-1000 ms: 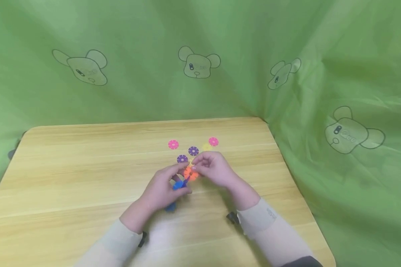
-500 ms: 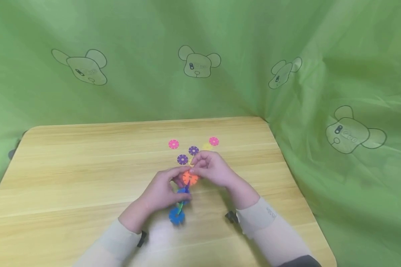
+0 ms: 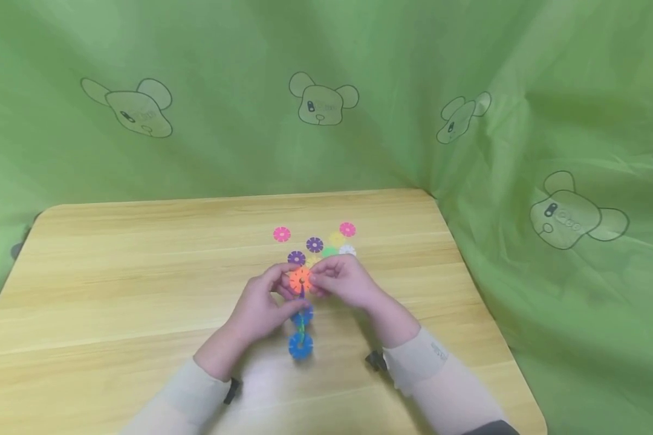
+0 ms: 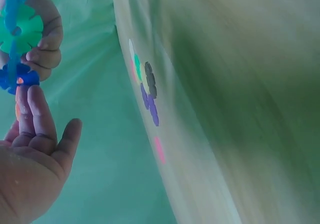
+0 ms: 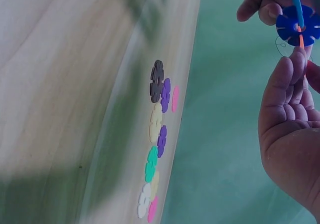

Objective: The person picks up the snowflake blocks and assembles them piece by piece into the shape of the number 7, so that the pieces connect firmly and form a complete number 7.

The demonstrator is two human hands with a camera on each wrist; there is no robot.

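- My left hand [image 3: 261,302]: fingers grasping the orange disc [image 3: 302,273] near its 10 o'clock edge, thumb lower down the chain.
- My right hand [image 3: 350,284]: fingers pinching the orange disc at 3 o'clock.
- From it the chain runs toward 6 o'clock: dark blue disc [image 5: 287,26], then light blue, green disc [image 4: 27,28], and blue end disc [image 3: 300,352]; I've got it above the desk [image 3: 141,290].
- Loose on the desk from the orange disc: left pink disc [image 3: 282,230] at 11 o'clock, near purple disc [image 3: 296,253] at 12, white disc [image 3: 348,249] at 2.

Head cam bright, pale glare on tbl [image 3: 141,290] btm ctr; wrist cams dimmer, greenish, w/ soft shadows.
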